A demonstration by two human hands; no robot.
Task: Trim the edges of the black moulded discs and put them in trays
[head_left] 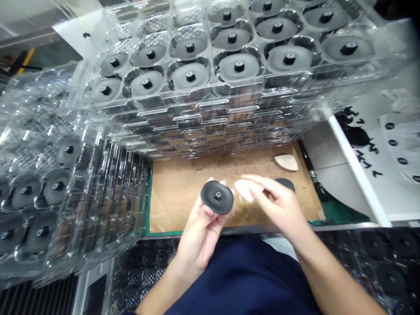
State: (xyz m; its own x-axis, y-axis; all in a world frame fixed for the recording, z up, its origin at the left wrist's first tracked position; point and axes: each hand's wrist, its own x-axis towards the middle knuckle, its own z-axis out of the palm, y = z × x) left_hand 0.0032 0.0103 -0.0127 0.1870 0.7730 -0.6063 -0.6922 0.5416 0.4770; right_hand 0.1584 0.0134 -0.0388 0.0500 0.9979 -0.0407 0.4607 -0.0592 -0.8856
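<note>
My left hand (200, 232) grips a round black disc (217, 197) with a small raised hub in its middle, held above a brown cardboard sheet (177, 188). My right hand (278, 203) hovers just right of the disc, fingers pinched on a thin pale piece (244, 189) that is blurred. Another dark disc (286, 183) lies partly hidden behind my right hand. A beige wedge-shaped piece (287, 162) rests on the cardboard further back.
A tall stack of clear plastic trays (210, 118) holding several grey discs stands behind the cardboard. More clear trays (49, 183) with discs are piled at the left. A white surface (393, 144) with black scraps lies right. Black trays (377, 258) sit near me.
</note>
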